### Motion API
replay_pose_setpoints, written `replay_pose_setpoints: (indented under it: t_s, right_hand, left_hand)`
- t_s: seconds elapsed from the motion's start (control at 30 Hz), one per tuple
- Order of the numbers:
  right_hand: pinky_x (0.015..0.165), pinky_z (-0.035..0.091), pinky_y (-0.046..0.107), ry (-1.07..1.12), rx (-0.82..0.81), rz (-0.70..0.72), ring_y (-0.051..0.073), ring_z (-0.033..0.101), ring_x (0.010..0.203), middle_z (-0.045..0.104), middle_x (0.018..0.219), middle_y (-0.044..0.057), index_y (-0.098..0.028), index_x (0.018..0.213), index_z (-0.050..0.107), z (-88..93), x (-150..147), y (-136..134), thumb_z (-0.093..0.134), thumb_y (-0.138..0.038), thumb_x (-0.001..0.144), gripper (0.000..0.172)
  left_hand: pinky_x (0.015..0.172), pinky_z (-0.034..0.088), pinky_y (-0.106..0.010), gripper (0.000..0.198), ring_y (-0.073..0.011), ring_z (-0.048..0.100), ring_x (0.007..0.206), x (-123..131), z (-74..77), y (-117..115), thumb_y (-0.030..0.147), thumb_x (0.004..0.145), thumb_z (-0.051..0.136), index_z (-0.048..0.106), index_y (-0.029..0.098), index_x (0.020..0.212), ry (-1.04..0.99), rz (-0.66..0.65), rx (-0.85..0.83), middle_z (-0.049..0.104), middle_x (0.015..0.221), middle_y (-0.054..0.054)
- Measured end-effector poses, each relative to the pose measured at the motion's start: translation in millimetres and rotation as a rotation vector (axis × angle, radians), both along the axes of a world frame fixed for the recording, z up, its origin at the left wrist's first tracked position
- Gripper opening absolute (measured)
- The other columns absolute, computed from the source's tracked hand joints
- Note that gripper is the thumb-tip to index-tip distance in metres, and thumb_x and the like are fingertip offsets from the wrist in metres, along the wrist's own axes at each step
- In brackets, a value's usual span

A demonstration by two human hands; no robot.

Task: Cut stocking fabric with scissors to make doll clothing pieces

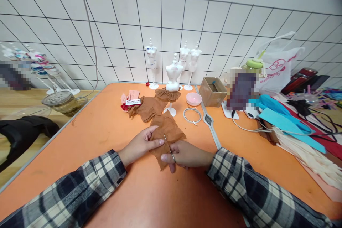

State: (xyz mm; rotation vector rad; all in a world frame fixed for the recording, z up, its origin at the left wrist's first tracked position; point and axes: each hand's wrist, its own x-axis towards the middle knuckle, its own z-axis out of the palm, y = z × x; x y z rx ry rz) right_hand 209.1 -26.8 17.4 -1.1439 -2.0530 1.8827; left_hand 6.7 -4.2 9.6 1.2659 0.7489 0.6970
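The left hand (143, 145) pinches brown cloth (169, 125) over the table (120, 192); the right hand (185, 154) grips a metal tool (165, 139), perhaps scissors. Likely a cutting step; the next move calls for taut cloth.

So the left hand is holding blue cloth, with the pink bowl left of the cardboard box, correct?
The colour is wrong: the head view shows the left hand holding brown cloth. The pink bowl does stand left of the cardboard box.

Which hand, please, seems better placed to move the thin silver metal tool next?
Probably the right hand: the thin silver metal tool extends from its grasp, while the left hand pinches the thin brown cloth near the tool's tip.
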Motion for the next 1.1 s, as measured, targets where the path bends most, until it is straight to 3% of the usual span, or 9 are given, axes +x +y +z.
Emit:
replay_pose_setpoints:
  t_s: [0.3, 0.43, 0.57, 0.8, 1.1]
  right_hand:
    - [0.042, 0.034, 0.015, -0.050, -0.086, 0.014, 0.008, 0.046, 0.056, 0.062, 0.068, -0.001, -0.017, 0.090, 0.062, 5.1, 1, -1, 0.058, -0.060, 0.083, 0.044]
    - [0.041, 0.031, 0.015, 0.003, -0.103, 0.002, 0.008, 0.044, 0.054, 0.060, 0.065, -0.002, -0.017, 0.096, 0.062, 6.5, 2, -2, 0.064, -0.057, 0.080, 0.044]
    - [0.038, 0.027, 0.016, 0.051, -0.086, -0.025, 0.007, 0.045, 0.048, 0.060, 0.065, -0.003, -0.017, 0.099, 0.062, 0.0, 0, -2, 0.062, -0.057, 0.082, 0.044]
    - [0.041, 0.029, 0.015, 0.078, -0.061, -0.008, 0.005, 0.043, 0.044, 0.056, 0.054, -0.005, -0.016, 0.083, 0.060, -18.0, -4, 0, 0.060, -0.045, 0.086, 0.030]
    - [0.038, 0.032, 0.015, -0.008, -0.002, -0.019, 0.009, 0.047, 0.054, 0.062, 0.067, -0.001, -0.018, 0.093, 0.060, 2.8, -1, -4, 0.056, -0.056, 0.086, 0.039]
  left_hand:
    - [0.085, 0.054, -0.037, 0.053, -0.0261, 0.067, 0.100, -4, -12.0, 1, 0.034, 0.074, 0.077, 0.057, 0.023, 0.122, 0.035, 0.155, 0.030, 0.071, 0.112, -0.006]
    - [0.091, 0.052, -0.040, 0.055, -0.0278, 0.064, 0.108, -6, -12.7, 1, 0.035, 0.073, 0.077, 0.056, 0.026, 0.123, 0.071, 0.141, 0.083, 0.070, 0.113, -0.006]
    - [0.097, 0.049, -0.043, 0.057, -0.0289, 0.063, 0.111, -6, -11.1, 0, 0.034, 0.075, 0.076, 0.054, 0.024, 0.127, 0.061, 0.144, 0.104, 0.071, 0.109, -0.007]
    - [0.100, 0.046, -0.042, 0.050, -0.0286, 0.059, 0.117, -6, -9.4, 1, 0.037, 0.080, 0.071, 0.055, 0.027, 0.126, 0.101, 0.131, 0.132, 0.067, 0.118, -0.006]
    - [0.107, 0.040, -0.044, 0.056, -0.0294, 0.055, 0.122, -5, -13.3, 1, 0.035, 0.081, 0.072, 0.051, 0.022, 0.131, 0.095, 0.121, 0.171, 0.066, 0.121, -0.010]
